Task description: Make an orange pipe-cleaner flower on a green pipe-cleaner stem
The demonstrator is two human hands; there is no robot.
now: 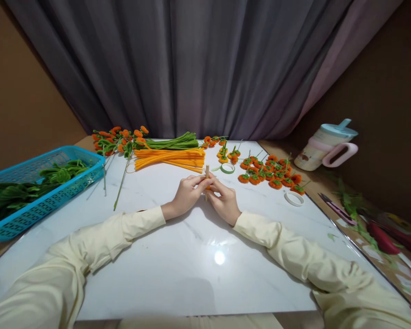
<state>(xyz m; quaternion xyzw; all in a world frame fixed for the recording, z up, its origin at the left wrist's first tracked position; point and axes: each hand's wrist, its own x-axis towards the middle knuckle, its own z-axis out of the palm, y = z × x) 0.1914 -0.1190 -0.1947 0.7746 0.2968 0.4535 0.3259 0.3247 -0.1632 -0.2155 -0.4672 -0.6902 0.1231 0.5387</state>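
Over the middle of the table, my left hand (pixel 187 196) and my right hand (pixel 226 202) meet with fingers closed around a short wooden stick (pixel 207 170). The stick stands roughly upright, its top end above my fingertips. A bit of orange pipe cleaner (pixel 208 187) shows between the fingers at the stick; most of it is hidden. Just beyond my hands lies a bundle of orange pipe cleaners (pixel 169 159), with green pipe cleaners (pixel 171 142) behind it. A roll of green tape (pixel 228 168) rests near my right hand.
A blue basket (pixel 99 161) of green fuzzy leaves stands left. Orange fuzzy flowers on stems (pixel 123 134) lie at the back left, small orange pieces with green tops (pixel 269 170) at right. A white ring (pixel 294 198), pink snips (pixel 339 209), red-handled tool (pixel 383 237) and cup (pixel 324 145) are also right.
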